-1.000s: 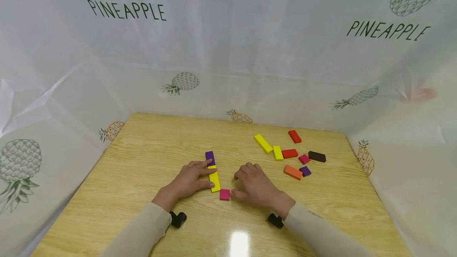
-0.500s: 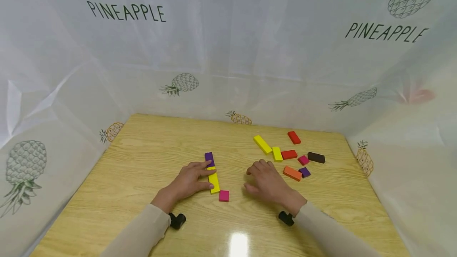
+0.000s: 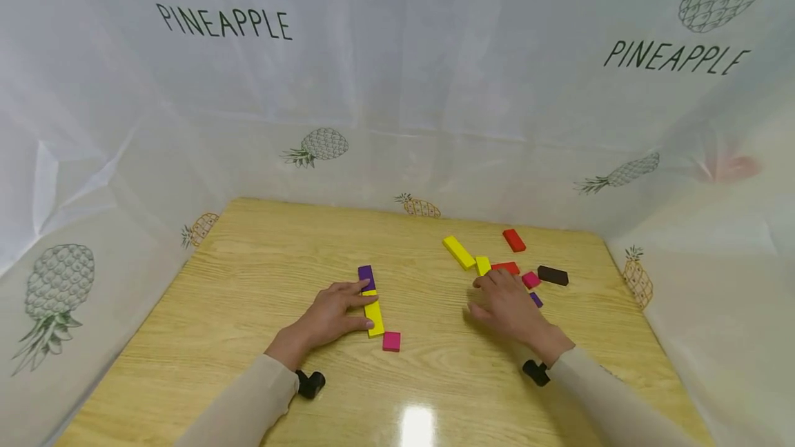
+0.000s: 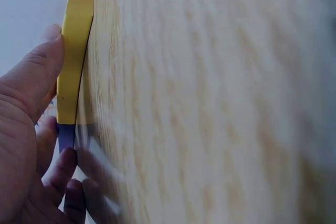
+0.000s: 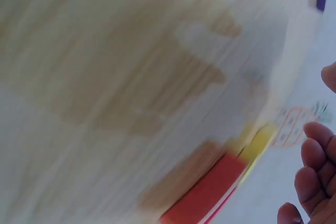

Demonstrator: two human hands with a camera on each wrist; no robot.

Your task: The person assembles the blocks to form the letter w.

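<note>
My left hand [image 3: 335, 309] lies over a row of flat blocks, its fingers and thumb touching a yellow block [image 3: 375, 319] and a purple block [image 3: 365, 276] joined end to end. A pink square block [image 3: 391, 341] sits against the near end of the yellow one. In the left wrist view the thumb is along the yellow block [image 4: 74, 61], with fingertips near the purple block [image 4: 66, 136]. My right hand [image 3: 512, 305] hovers with loosely bent fingers beside the block group and hides the orange block in the head view. A red-orange block [image 5: 207, 190] shows below it in the right wrist view.
Around the right hand lie a long yellow block [image 3: 459, 252], a shorter yellow block [image 3: 483, 265], red blocks [image 3: 514, 240], a pink block [image 3: 531, 279], a small purple block [image 3: 536, 300] and a dark brown block [image 3: 553, 275]. A pineapple-print curtain [image 3: 385, 88] surrounds the wooden table [image 3: 279, 233].
My right hand has moved away from the pink square block, rightward and farther out, to over the orange block. The left hand and its row have stayed in place.
</note>
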